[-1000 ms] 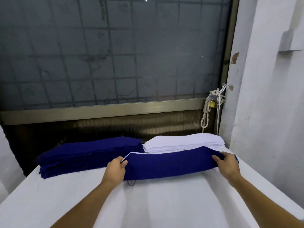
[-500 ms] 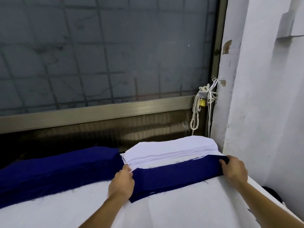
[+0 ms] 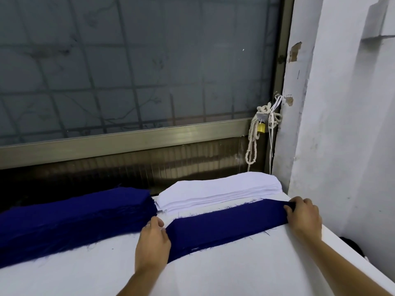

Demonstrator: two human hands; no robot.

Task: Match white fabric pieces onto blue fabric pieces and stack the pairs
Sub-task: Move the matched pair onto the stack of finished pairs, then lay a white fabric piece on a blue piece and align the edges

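Blue strip lies flat by the right edge of the table, left hand and right hand each pinching an end, likely to pull it taut and square. White stack sits just behind at the far right corner, blue stack far left.

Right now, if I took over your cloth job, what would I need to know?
Left hand grips the left end of the blue piece. Right hand grips its right end.
The piece lies flat on the table, in front of the white stack; the blue stack sits left of both.
Done: no finished pairs in view.
Left: lay a white piece on it, then stack pairs.
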